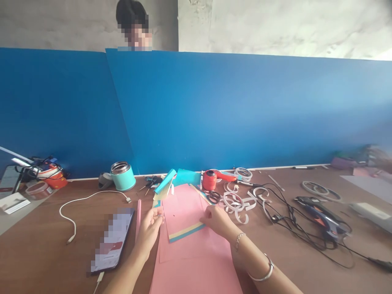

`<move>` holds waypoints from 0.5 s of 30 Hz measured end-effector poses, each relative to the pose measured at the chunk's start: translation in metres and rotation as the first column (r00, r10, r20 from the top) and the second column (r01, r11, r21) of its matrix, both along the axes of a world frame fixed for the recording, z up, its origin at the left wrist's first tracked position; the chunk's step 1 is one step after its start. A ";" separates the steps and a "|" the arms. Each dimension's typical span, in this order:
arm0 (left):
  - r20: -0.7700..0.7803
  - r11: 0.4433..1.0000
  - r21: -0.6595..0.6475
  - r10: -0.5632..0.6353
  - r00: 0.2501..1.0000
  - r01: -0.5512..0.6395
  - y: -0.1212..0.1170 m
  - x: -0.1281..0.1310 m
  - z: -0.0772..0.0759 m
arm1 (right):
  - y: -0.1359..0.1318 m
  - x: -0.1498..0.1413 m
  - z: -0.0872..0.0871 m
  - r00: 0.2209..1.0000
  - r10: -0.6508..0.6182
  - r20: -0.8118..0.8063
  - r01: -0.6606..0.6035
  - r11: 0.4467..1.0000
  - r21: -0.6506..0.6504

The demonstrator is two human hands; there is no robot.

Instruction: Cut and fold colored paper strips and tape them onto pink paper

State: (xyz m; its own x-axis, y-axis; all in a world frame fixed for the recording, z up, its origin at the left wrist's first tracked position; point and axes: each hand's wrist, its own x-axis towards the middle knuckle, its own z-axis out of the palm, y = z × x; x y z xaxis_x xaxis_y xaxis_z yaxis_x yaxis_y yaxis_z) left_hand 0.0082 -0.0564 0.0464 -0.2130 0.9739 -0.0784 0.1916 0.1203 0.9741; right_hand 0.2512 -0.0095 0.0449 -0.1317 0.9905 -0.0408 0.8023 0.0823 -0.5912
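A pink paper sheet (183,212) with yellow and blue edges showing beneath its near side lies tilted on larger pink paper (196,269). My left hand (149,229) is closed, thumb and fingertips pinched at the sheet's left edge. On the opposite side, my right hand (218,220) has its fingers curled on the right edge of the same sheet. Black-handled scissors (213,197) rest just beyond my right hand, partly over a yellow and blue paper edge. The undersides of my fingertips are hidden.
Curled white strips (237,202) lie to the right, near a glue gun (324,220) with tangled black cables. A phone (113,241), white cable (75,216) and turquoise container (123,176) stand left. Behind the blue partition (214,110), a person's head (133,24) shows.
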 end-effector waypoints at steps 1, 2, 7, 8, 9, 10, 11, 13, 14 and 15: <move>0.002 1.000 0.003 0.004 1.000 -0.004 -0.001 0.002 0.001 | 0.001 0.000 0.000 0.998 -0.013 -0.062 0.014 1.000 0.017; 0.005 1.000 0.005 0.010 1.000 -0.010 -0.001 0.002 0.002 | 0.001 0.000 0.001 0.989 -0.020 -0.146 0.022 1.000 0.009; -0.038 0.998 -0.041 0.044 0.998 -0.045 -0.003 0.003 0.008 | 0.001 0.002 0.008 0.707 -0.061 -0.704 -0.120 0.972 -0.204; -0.068 0.996 -0.081 0.030 0.997 -0.035 -0.004 0.003 0.010 | 0.000 0.003 0.010 0.636 -0.077 -0.768 -0.145 0.965 -0.217; -0.088 0.990 -0.141 0.000 0.996 -0.012 -0.005 0.004 0.011 | -0.001 0.003 0.011 0.579 -0.093 -0.810 -0.163 0.960 -0.227; -0.084 0.977 -0.213 -0.043 0.996 0.024 -0.007 0.006 0.013 | -0.002 0.003 0.012 0.538 -0.106 -0.836 -0.180 0.955 -0.237; -0.050 0.957 -0.284 -0.085 0.995 0.068 -0.009 0.008 0.015 | -0.002 0.004 0.012 0.515 -0.114 -0.849 -0.196 0.949 -0.246; 0.056 0.919 -0.366 -0.139 0.989 0.150 -0.012 0.012 0.016 | -0.002 0.004 0.010 0.522 -0.115 -0.845 -0.209 0.943 -0.258; 0.101 0.911 -0.368 -0.158 0.982 0.184 -0.013 0.014 0.016 | -0.002 0.004 0.009 0.546 -0.109 -0.831 -0.214 0.941 -0.263; 0.130 0.912 -0.351 -0.176 0.976 0.212 -0.013 0.015 0.015 | -0.001 0.004 0.007 0.576 -0.100 -0.812 -0.222 0.936 -0.272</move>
State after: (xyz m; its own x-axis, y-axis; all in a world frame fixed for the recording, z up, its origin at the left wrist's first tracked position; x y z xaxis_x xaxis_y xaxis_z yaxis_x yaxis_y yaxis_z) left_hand 0.0230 -0.0697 0.0618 0.0026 0.8971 -0.4419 0.1571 0.4360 0.8861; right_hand 0.2553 -0.0108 0.0520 -0.3280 0.9266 -0.1841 -0.0216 -0.2021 -0.9791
